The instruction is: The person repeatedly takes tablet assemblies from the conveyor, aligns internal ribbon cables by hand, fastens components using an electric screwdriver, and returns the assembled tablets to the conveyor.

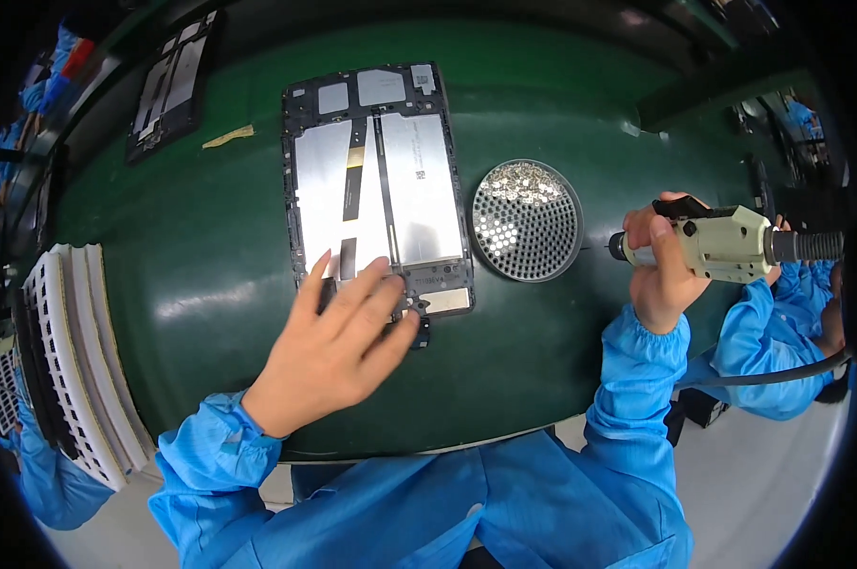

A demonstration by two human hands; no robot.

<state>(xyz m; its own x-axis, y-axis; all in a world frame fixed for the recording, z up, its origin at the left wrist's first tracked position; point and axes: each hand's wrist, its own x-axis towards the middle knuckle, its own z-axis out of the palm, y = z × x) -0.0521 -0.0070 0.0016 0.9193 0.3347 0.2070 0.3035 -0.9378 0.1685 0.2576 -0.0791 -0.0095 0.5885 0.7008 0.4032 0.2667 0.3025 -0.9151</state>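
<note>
While my left hand (338,356) lies flat with fingers spread on the lower end of the opened tablet (376,185), I keep that grip loose and apart, pressing down and clamping nothing. The tablet rests back-up on the green worktop (210,284), its two silver battery cells showing inside the dark frame, and my fingertips cover the small board section at its near edge. My right hand (661,275) is wrapped tight around a pale electric screwdriver (722,242), held level with its bit pointing left toward the round perforated screw tray (526,220), which sits just beside the tablet's right edge. A cable runs off from the tool's back end.

I judge the step in hand to be picking up a screw from the tray on the bit, with the tablet steadied for fastening. The next move calls for a careful dip of the bit into one of the tray's holes, then a steady carry across to the frame without dropping the screw. To my left stands a stack of white trays (73,365); another opened tablet (172,85) lies farther off.
</note>
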